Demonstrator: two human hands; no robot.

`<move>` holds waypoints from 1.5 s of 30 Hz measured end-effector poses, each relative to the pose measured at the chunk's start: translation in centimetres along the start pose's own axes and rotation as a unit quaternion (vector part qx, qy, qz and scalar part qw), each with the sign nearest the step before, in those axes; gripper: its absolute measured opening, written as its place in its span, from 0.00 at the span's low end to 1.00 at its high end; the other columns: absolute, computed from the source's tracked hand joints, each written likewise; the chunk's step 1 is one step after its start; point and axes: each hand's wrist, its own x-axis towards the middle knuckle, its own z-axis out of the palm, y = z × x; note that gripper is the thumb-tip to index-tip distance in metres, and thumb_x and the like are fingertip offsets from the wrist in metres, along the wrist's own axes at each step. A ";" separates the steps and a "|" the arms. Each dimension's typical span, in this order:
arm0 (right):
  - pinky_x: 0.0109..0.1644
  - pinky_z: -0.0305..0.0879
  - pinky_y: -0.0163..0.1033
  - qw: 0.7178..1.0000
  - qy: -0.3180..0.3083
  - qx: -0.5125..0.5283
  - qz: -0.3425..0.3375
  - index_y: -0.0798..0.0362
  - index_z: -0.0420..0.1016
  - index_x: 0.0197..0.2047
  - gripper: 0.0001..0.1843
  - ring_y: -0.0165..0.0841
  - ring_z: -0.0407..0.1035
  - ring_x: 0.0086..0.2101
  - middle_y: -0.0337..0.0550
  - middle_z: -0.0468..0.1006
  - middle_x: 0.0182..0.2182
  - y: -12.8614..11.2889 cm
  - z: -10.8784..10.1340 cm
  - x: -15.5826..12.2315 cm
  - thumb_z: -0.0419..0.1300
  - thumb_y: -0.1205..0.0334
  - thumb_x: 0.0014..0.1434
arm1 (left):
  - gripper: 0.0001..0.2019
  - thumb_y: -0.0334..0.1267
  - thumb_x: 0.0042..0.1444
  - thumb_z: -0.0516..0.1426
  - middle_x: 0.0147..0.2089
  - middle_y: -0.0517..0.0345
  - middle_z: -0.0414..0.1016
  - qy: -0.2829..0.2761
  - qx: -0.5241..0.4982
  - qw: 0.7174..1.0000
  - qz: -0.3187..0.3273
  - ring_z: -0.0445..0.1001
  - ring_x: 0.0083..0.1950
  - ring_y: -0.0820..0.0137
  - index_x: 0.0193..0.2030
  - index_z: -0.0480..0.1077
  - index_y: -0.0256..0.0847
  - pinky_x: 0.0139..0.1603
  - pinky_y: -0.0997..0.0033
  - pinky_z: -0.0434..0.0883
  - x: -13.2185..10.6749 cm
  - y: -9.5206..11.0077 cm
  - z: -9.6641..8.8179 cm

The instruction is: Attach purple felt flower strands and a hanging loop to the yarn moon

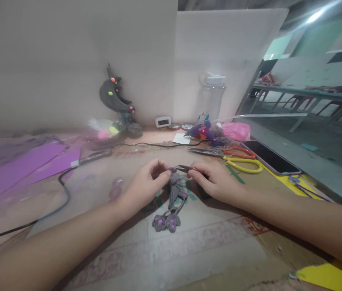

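Observation:
Near the middle of the work surface, my left hand (156, 178) pinches the top end of a grey crocheted piece (175, 190). The piece hangs down toward me and ends in two small grey flowers (166, 222) with purple centres. My right hand (211, 178) is closed around a small pair of dark scissors (184, 168); most of the handle is hidden in the fingers. The blades point left, their tips close to the top of the crocheted piece by my left fingertips. Whether they touch it I cannot tell.
Large scissors with red and yellow handles (245, 165) and a phone (270, 157) lie at right. Behind are a purple glue gun (205, 132), a small white clock (162, 121), a bottle (213, 97) and a dark crescent ornament (113, 95). Purple sheets (22, 169) and a black cable (68, 194) lie left.

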 end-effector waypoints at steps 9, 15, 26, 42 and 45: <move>0.31 0.53 0.34 1.000 -0.020 0.002 0.014 0.54 0.70 0.28 0.16 0.30 0.66 0.25 0.39 0.74 0.22 -0.3 0.0 -0.1 0.50 0.59 0.65 | 0.05 0.39 0.58 0.56 0.35 0.61 0.71 0.012 0.041 0.999 0.028 0.70 0.37 0.72 0.36 0.66 0.41 0.39 0.73 0.65 -0.1 -0.4 -0.1; 0.31 0.53 0.34 1.000 -0.021 0.008 0.014 0.54 0.70 0.28 0.16 0.30 0.67 0.26 0.39 0.74 0.23 -0.3 -0.1 -0.2 0.50 0.58 0.65 | 0.06 0.40 0.58 0.56 0.34 0.61 0.69 0.013 0.030 0.999 0.016 0.69 0.36 0.72 0.36 0.65 0.41 0.37 0.74 0.65 -0.1 0.0 0.0; 0.32 0.54 0.34 0.999 -0.038 -0.005 0.034 0.54 0.70 0.29 0.17 0.31 0.67 0.27 0.40 0.74 0.24 -0.5 -0.2 -0.1 0.49 0.58 0.66 | 0.06 0.40 0.57 0.56 0.33 0.61 0.69 0.007 0.013 1.000 0.013 0.68 0.35 0.72 0.36 0.66 0.40 0.34 0.75 0.64 0.1 -0.1 0.0; 0.28 0.57 0.31 0.986 0.026 0.146 0.071 0.54 0.76 0.30 0.09 0.28 0.65 0.25 0.36 0.74 0.22 -1.2 0.4 0.1 0.58 0.61 0.59 | 0.10 0.44 0.56 0.59 0.36 0.58 0.75 -0.029 0.023 0.999 0.018 0.73 0.37 0.70 0.37 0.70 0.40 0.40 0.71 0.70 -0.4 0.3 0.2; 0.27 0.56 0.31 0.984 0.028 0.164 0.069 0.55 0.74 0.26 0.12 0.27 0.63 0.23 0.35 0.70 0.19 -1.5 0.2 0.1 0.57 0.60 0.59 | 0.09 0.44 0.56 0.58 0.36 0.59 0.75 -0.045 0.053 0.998 0.011 0.73 0.38 0.70 0.37 0.70 0.41 0.41 0.70 0.70 -0.8 0.6 0.4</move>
